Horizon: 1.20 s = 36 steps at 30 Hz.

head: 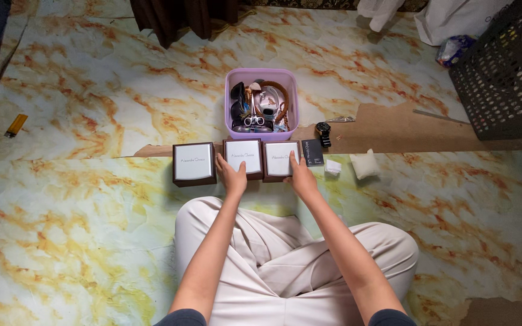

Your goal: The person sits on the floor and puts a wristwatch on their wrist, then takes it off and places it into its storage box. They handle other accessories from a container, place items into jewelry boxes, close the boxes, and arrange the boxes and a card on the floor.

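Three brown square boxes with white lids stand in a row on the floor before my knees: the left box [194, 163], the middle box [243, 155] and the right box [280, 158]. My left hand [232, 176] rests flat against the near edge of the middle box. Fingers of my right hand [301, 175] lie on the right box's near right corner. Neither hand grips anything. Behind the row sits a purple tub [261, 79] filled with watches, straps and scissors.
Right of the boxes lie a small dark card [313, 152], a black wristwatch [323, 133], a folded white cloth [333, 167] and a small white pillow [365, 163]. A dark perforated crate [502, 78] stands far right. A yellow lighter [16, 125] lies at the left.
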{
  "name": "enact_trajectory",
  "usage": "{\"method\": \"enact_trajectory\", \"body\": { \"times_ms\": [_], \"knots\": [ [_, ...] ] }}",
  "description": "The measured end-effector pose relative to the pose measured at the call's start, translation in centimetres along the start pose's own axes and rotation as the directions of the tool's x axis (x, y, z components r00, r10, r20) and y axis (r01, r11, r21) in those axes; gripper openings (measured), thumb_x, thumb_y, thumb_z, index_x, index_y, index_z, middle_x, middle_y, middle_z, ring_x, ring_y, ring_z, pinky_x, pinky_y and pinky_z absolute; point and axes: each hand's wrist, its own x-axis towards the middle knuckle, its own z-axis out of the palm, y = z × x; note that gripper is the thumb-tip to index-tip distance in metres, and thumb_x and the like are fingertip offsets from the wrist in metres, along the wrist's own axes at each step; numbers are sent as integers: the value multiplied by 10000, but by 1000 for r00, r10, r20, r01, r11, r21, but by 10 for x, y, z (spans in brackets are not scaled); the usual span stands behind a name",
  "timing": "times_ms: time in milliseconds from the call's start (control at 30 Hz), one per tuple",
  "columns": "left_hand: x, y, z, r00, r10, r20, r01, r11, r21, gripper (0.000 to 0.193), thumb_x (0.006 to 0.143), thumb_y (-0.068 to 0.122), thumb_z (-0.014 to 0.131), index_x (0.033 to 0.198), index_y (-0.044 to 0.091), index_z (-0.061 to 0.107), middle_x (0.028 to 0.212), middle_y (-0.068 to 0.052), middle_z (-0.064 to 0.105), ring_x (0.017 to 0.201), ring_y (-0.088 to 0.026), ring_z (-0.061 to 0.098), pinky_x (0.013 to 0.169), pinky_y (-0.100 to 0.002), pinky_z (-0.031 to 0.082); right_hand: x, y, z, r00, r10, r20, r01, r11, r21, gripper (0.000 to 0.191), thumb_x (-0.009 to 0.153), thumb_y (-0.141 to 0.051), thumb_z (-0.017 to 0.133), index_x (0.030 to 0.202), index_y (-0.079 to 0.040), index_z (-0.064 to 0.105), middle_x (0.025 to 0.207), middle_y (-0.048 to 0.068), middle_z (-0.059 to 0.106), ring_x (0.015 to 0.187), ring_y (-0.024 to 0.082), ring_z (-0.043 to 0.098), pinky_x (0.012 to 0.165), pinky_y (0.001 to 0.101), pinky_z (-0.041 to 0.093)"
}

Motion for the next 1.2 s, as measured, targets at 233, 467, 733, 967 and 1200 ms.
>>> {"method": "enact_trajectory", "body": {
  "times_ms": [233, 467, 733, 967, 1200],
  "knots": [
    [0, -9, 3, 992, -78, 98, 80, 997, -14, 934, 851, 271, 802, 1547, -40, 262, 1536, -276, 408, 1423, -428, 385, 1183, -476, 304, 3, 2, 0, 1000, 12, 11, -12, 1000, 1, 1070, 728, -151, 871, 1608, -200, 266, 1481, 257, 423, 1098, 465, 641, 863, 514, 545],
    [2, -9, 2, 992, -54, 111, 60, 997, -53, 933, 861, 249, 795, 1554, -48, 245, 1542, -286, 389, 1428, -432, 376, 1188, -474, 300, 6, 0, -2, 999, 38, 16, -38, 999, 3, 1067, 736, -155, 867, 1609, -209, 256, 1494, 247, 417, 1103, 463, 640, 878, 512, 542],
    [-1, -7, 3, 978, -129, 161, 131, 991, -3, 938, 888, 287, 765, 1574, -31, 210, 1565, -263, 365, 1443, -428, 342, 1191, -489, 289, 12, 4, -2, 997, 54, 50, -54, 999, -6, 1089, 734, -144, 868, 1622, -244, 244, 1487, 237, 430, 1163, 453, 616, 915, 506, 528],
    [1, -19, 11, 980, -115, 162, 116, 993, 4, 948, 905, 317, 756, 1587, -10, 185, 1595, -261, 323, 1465, -430, 306, 1197, -501, 266, 14, 10, 4, 999, 37, 30, -37, 999, 15, 1101, 720, -153, 881, 1621, -257, 257, 1480, 240, 442, 1175, 456, 609, 933, 508, 518],
    [1, -23, 13, 980, -105, 169, 106, 994, 5, 939, 909, 331, 743, 1593, -2, 192, 1594, -260, 330, 1455, -444, 316, 1199, -507, 263, 16, 12, 4, 999, 25, 23, -25, 999, 21, 1098, 704, -149, 888, 1609, -258, 276, 1476, 247, 446, 1176, 460, 604, 934, 505, 517]
  ]
}}
